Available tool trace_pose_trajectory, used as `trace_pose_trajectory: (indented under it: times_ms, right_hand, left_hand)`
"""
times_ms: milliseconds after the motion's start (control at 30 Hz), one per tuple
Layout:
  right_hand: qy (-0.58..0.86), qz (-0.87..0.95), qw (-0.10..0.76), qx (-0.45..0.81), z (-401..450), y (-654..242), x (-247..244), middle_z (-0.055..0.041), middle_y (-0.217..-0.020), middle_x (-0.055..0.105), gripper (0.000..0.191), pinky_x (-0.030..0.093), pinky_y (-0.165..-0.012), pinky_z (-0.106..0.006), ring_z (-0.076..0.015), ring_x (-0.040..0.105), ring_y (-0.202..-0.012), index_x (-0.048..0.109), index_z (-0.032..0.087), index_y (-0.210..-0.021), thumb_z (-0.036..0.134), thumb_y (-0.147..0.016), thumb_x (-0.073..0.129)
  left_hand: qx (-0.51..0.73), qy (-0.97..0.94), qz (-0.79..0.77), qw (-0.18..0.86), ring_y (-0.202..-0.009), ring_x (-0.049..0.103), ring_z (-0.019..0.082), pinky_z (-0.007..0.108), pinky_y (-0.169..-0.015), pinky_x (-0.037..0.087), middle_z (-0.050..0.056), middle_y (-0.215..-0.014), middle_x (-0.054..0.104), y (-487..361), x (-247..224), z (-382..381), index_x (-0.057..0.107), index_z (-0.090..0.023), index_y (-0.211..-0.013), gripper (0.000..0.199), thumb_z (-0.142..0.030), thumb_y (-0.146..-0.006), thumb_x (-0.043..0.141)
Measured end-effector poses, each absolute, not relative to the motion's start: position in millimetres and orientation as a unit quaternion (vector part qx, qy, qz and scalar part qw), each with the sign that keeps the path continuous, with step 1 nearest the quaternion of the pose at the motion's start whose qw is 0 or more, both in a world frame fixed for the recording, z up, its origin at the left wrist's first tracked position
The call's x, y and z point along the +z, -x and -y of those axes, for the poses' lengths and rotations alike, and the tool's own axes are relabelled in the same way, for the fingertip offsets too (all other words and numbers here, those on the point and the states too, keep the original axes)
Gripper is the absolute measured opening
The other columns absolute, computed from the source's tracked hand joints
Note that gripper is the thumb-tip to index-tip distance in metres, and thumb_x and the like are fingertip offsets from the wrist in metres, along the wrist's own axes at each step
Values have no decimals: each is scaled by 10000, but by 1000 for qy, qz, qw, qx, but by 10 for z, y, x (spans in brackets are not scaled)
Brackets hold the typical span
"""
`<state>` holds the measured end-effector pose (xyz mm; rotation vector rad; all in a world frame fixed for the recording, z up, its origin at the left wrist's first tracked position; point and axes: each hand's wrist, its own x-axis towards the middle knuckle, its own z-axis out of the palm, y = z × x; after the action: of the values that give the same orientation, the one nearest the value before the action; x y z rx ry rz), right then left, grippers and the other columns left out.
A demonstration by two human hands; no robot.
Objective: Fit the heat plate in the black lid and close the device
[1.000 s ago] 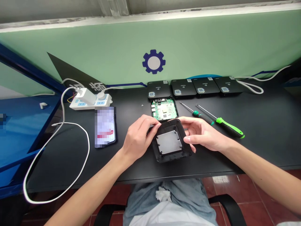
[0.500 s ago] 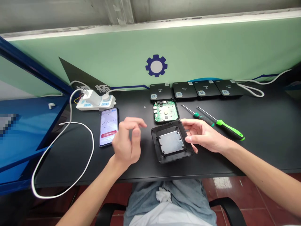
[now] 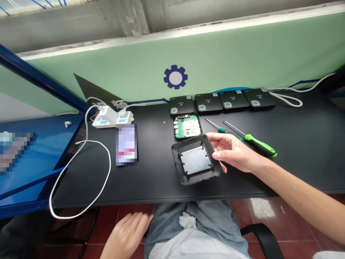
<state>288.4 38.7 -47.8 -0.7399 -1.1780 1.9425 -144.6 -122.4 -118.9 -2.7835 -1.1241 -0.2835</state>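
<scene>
My right hand (image 3: pixel 235 153) grips a square black plastic cover (image 3: pixel 176 158) by its right edge, thumb on the inner side and fingers behind. The cover's inside faces up, with a silver metal plate (image 3: pixel 196 160) fixed there by small dark posts. Just beyond it lies an open black case holding a green circuit board (image 3: pixel 188 126). My left hand (image 3: pixel 128 232) is low, below the table's front edge and beside my left thigh. Its fingers are curled together, back of the hand up; whatever lies under them is hidden.
Several closed black boxes (image 3: pixel 208 103) line the back. Two screwdrivers, one dark green (image 3: pixel 222 130) and one bright green (image 3: pixel 260 144), lie right. Tiny screws (image 3: pixel 164 122) sit left of the board. A blurred phone (image 3: pixel 126 144), power strip (image 3: pixel 129 118) and white cable (image 3: pixel 110 162) are farther left.
My left hand has dropped from above the table, near the phone, to below the front edge by my thigh. My right hand still holds the cover almost in place. The view has shifted slightly.
</scene>
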Motion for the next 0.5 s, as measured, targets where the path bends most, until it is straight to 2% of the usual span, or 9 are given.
trace_pose_trajectory:
  times_ms: [67, 167, 267, 333, 367, 433, 500]
  right_hand:
    - [288, 458, 374, 754, -391, -2882, -477, -125, -1277, 814, 550, 560, -460, -199, -73, 649, -614, 784, 177, -1404, 375, -921, 955]
    - [292, 456, 380, 750, -396, -2883, -479, -123, -1278, 814, 542, 554, -460, -198, -67, 635, -610, 787, 180, -1398, 357, -915, 960]
    - [299, 452, 386, 747, -401, -2888, -476, -115, -1223, 820, 532, 556, -466, -200, -87, 652, -651, 793, 179, -1383, 343, -907, 965]
    - [303, 448, 390, 746, -403, -2894, -475, -102, -1175, 818, 528, 556, -465, -199, -96, 655, -665, 796, 182, -1368, 348, -898, 972]
    - [305, 445, 392, 745, -405, -2897, -476, -94, -1153, 814, 524, 557, -466, -199, -96, 651, -663, 798, 182, -1356, 351, -892, 976]
    - [309, 441, 395, 744, -408, -2902, -480, -79, -1125, 804, 505, 559, -468, -198, -91, 637, -655, 804, 184, -1329, 348, -885, 981]
    - [312, 438, 395, 745, -412, -2904, -487, -71, -1124, 797, 491, 559, -470, -197, -87, 630, -656, 807, 188, -1317, 339, -884, 981]
  left_hand:
    - [-51, 909, 408, 61, -787, 831, 229, 327, -764, 624, 64, -950, 852, 1563, -1319, 1270, 761, -211, -1138, 382, -11, -1111, 437]
    - [44, 837, 541, 63, -733, 807, 271, 354, -667, 599, 93, -895, 811, 1710, -1394, 1278, 750, -150, -1242, 329, -106, -1147, 438]
    - [98, 787, 607, 49, -744, 804, 286, 348, -650, 593, 118, -900, 810, 1781, -1387, 1271, 735, -100, -1340, 432, -15, -1042, 434]
    - [106, 788, 605, 33, -789, 817, 289, 346, -711, 619, 122, -909, 827, 1782, -1381, 1266, 781, -135, -1294, 506, 37, -949, 453]
    - [106, 797, 594, 24, -795, 820, 294, 352, -733, 628, 120, -897, 832, 1770, -1383, 1263, 813, -161, -1222, 481, 26, -942, 469]
    - [93, 811, 576, 22, -765, 811, 312, 375, -730, 633, 119, -851, 829, 1731, -1392, 1256, 842, -199, -1045, 373, -58, -994, 500]
    - [60, 813, 577, 39, -763, 807, 333, 407, -735, 640, 132, -864, 837, 1686, -1385, 1240, 843, -214, -989, 369, -128, -1031, 487]
